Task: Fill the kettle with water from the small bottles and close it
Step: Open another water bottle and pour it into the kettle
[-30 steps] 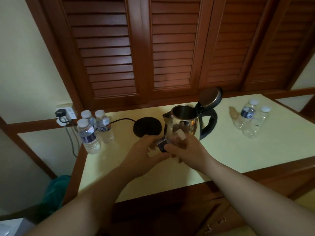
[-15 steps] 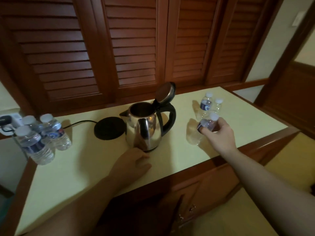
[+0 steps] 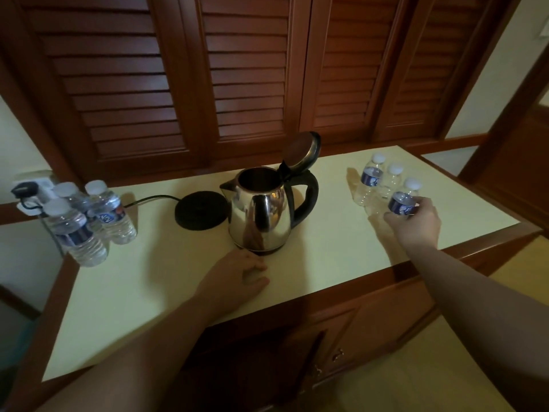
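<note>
on the pale counter (image 3: 326, 263), right of the open-lidded kettle (image 3: 261, 212), the right hand (image 3: 416, 224) grips a capped bottle (image 3: 402, 200); the left hand (image 3: 237, 278) rests loosely curled, holding nothing, just before the kettle.

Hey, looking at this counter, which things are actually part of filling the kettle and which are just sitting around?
Part of the job:
kettle, lid open
bottle gripped by the right hand
two bottles beside it
three full bottles at left
left hand, resting near the kettle

Just lying about:
black kettle base and its cord
wall plug
shutter doors
</note>
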Tool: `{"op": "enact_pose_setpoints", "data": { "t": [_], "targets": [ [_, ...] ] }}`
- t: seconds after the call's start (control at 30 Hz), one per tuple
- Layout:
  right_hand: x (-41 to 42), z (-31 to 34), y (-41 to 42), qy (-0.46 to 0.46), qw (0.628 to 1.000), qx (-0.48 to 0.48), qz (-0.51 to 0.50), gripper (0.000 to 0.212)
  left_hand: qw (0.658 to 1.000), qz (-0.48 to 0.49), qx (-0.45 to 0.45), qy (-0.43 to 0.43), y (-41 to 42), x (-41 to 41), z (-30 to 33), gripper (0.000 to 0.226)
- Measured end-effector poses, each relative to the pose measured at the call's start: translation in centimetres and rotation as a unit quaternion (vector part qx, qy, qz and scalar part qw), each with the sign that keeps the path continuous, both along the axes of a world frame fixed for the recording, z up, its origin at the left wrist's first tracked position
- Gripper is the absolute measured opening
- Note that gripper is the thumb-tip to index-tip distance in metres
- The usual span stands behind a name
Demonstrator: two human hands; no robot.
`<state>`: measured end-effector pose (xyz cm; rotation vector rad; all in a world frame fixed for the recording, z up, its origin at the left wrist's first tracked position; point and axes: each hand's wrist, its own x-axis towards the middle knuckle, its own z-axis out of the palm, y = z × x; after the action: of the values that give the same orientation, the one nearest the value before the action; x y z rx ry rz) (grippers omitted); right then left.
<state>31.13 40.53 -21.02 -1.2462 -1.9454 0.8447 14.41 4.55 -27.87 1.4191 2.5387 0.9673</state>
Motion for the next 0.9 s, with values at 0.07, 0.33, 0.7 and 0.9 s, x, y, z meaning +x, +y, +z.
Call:
{"op": "enact_pose_setpoints", "data": {
  "t": [0.07, 0.33, 0.7, 0.9],
  "targets": [
    [-0.1, -0.3, 0.0, 0.013, 1.000, -0.022, -0.011, 0.061, 1.000, 0.002, 0.003, 0.002, 0.0, 0.0, -0.1, 0.033],
    [-0.2, -1.6, -2.6, 0.017, 0.994, -0.068, -0.083, 0.092, 1.000, 0.004, 0.019, 0.012, 0.0, -0.1, -0.4, 0.030],
    [-2.4, -4.8, -13.6, -0.004, 0.945, 0.176, 0.275, 0.034, 0.997, 0.046, 0.049, -0.033, -3.7, -0.3, 0.1, 0.035],
    [-5.2, -4.7, -20.0, -0.045, 0.880, 0.192, 0.431, 0.023, 0.986, 0.119, 0.101, -0.056, -7.7, -0.8, 0.7, 0.030]
  ]
}}
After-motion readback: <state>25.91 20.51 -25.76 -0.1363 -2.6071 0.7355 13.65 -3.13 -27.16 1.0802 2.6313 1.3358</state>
